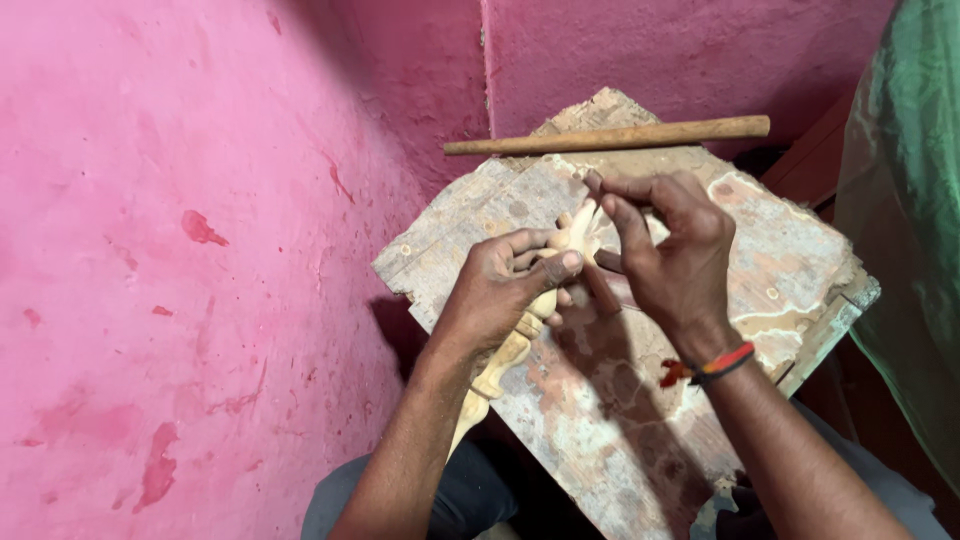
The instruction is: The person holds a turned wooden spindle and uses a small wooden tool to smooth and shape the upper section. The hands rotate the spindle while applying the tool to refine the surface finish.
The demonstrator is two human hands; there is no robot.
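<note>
Pale carved wooden piece (520, 335), long and slender with turned or notched sections, lies at the centre of the frame and runs from the lower middle up toward the centre, its upper end resting on the tabletop (790, 250) and its lower end hanging past the near edge above the person's lap. Left hand (505, 285), centre of the frame, is closed around the upper part of the carving, the thumb pressed across it. Right hand (670, 250), just right of centre, has its fingers pinched together on a thin dark tool (600, 285) (its tip is hidden between the two hands, so the kind of tool cannot be told), which meets the carving's upper end; the two hands are touching or very nearly so. A band of red, orange and black (722, 364) circles the right wrist. The tabletop is a worn board, rough and blotched with white and reddish-brown patches, set cornerwise and filling the centre and right of the frame. A plain round wooden stick (610, 137) lies across its far corner in the upper middle, well apart from the hands. A pink wall (180, 250), stained with darker red marks, fills the left half and the top. Green cloth (910, 200) hangs along the right edge. Grey trousers (470, 490) show at the bottom edge.
</note>
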